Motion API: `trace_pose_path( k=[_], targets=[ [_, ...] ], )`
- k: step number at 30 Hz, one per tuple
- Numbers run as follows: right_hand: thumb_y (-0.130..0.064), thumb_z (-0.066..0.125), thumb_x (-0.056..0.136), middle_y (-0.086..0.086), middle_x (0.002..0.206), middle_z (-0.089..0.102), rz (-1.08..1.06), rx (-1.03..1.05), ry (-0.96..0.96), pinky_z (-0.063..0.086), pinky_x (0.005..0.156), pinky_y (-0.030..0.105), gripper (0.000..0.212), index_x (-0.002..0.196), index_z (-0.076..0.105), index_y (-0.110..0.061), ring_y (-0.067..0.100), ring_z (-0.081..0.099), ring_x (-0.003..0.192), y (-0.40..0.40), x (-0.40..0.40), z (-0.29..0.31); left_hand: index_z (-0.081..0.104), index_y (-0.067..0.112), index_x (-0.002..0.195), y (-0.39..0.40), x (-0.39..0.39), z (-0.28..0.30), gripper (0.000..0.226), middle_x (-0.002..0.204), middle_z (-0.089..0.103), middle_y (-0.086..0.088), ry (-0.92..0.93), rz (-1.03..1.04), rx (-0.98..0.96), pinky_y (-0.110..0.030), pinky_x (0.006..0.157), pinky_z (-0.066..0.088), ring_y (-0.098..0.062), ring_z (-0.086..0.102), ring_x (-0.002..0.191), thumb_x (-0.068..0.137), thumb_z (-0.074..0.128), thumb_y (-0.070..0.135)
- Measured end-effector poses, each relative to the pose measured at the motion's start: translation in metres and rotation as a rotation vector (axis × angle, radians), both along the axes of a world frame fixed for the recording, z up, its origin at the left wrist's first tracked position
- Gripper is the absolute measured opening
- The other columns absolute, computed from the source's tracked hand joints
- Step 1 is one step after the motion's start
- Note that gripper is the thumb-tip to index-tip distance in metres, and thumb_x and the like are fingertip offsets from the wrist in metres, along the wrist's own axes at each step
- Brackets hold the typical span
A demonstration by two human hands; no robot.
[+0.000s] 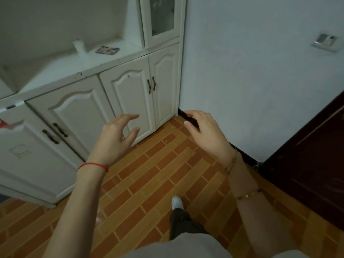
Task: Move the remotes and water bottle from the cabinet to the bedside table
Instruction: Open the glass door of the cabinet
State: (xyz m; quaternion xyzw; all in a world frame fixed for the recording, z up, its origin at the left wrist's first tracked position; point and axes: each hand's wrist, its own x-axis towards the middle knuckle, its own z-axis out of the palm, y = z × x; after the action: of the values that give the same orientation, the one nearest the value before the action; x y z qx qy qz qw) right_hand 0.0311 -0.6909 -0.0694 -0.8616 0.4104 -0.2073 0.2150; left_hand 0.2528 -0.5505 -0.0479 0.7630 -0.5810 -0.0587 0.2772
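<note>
white cabinet (78,110) — blurry, perhaps bottle (79,46)

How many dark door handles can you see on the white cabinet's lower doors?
4. One pair sits on the lower doors at the left; another pair sits on the doors nearer the wall. More may lie beyond the frame's left edge.

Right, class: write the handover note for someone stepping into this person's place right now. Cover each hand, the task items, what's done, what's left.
Left hand: open, empty, held out toward the cabinet doors.
Right hand: open, empty, raised near the wall corner.
Cabinet top: a blurred white object, possibly the water bottle, and a flat patterned item. No remotes clearly visible; bedside table out of view.
Done: cannot tell from this view; nothing is in hand.
Left: find the remotes, confirm the bottle, carry them to the bedside table.
</note>
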Motion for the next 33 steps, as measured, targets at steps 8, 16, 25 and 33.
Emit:
trace_pose_path(
  k=[8,16,25,33],
  targets=[
    [-0.033,0.045,0.103,0.003,0.137,0.057,0.033,-0.019,-0.04,0.037,0.11,0.042,0.041,0.139,0.051,-0.015,0.022,0.047,0.129,-0.161,0.062,0.016,0.055,0.018,0.133,-0.156,0.055,0.022,0.039,0.133,0.059,-0.003,-0.022,0.011,-0.054,-0.023,0.101,0.033,-0.021,0.053,0.125,0.095,0.055,0.029],
    [-0.029,0.045,0.103,0.004,0.138,0.056,0.108,-0.045,-0.06,0.036,0.11,0.039,0.039,0.139,0.05,-0.015,0.021,0.047,0.129,-0.281,0.123,0.025,0.056,0.018,0.132,-0.258,0.111,0.023,0.04,0.132,0.06,-0.003,-0.018,0.057,-0.077,-0.03,0.104,0.04,-0.021,0.055,0.125,0.095,0.055,0.03],
    [-0.03,0.044,0.103,0.003,0.137,0.057,0.146,-0.005,-0.059,0.037,0.11,0.036,0.039,0.139,0.049,-0.015,0.018,0.048,0.128,-0.374,0.187,0.001,0.057,0.017,0.132,-0.347,0.169,0.009,0.039,0.133,0.06,-0.003,-0.04,0.111,-0.069,-0.018,0.1,0.033,-0.019,0.055,0.124,0.094,0.057,0.027],
    [-0.031,0.045,0.103,0.001,0.138,0.056,0.129,0.003,-0.115,0.036,0.112,0.033,0.039,0.14,0.049,-0.017,0.016,0.046,0.129,-0.466,0.268,0.015,0.056,0.017,0.132,-0.446,0.242,0.019,0.039,0.131,0.061,-0.001,-0.028,0.097,-0.138,-0.023,0.101,0.037,-0.017,0.056,0.122,0.094,0.058,0.025]
  ],
)
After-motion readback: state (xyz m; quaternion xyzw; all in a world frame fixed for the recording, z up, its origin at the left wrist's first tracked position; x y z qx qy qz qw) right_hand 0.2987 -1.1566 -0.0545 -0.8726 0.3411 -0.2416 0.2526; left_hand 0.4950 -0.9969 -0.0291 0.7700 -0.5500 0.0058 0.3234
